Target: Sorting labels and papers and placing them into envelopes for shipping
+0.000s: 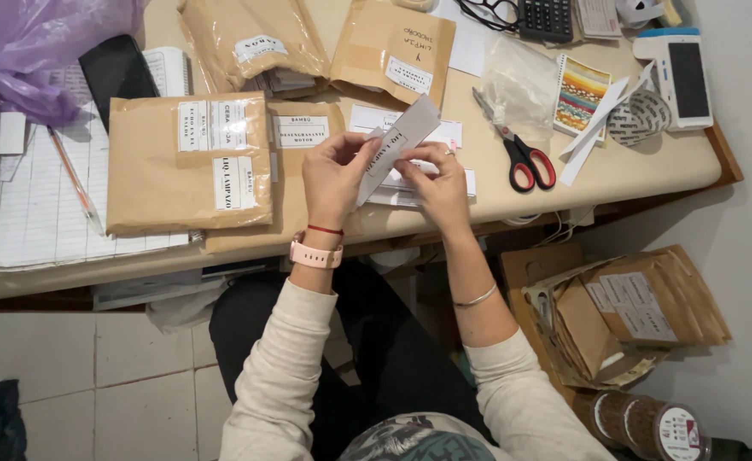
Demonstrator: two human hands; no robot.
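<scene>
A person sits at a beige worktop (632,166), seen from above; both hands are raised over its near edge, holding one paper label strip (397,147) between them. The left hand (332,177) pinches the strip's lower left side with closed fingers; it wears a pink watch and a red cord at the wrist. The right hand (438,183) grips the strip's lower right side, fingers closed on it, a thin bracelet further down the forearm. The strip slants up and to the right — its far end points toward a brown padded envelope (393,51).

Left of the hands lies a large brown parcel (188,162) with white labels; under it, lined paper (39,205) and a pen (73,179). More white label strips (410,124) lie on the worktop just beneath the hands. To the right — red-handled scissors (521,149), a clear plastic bag (521,85), a small striped notebook (578,94) and a white card terminal (679,77). At far left sits a purple plastic bag (34,47). On the floor at right stands a stack of brown envelopes (632,312).
</scene>
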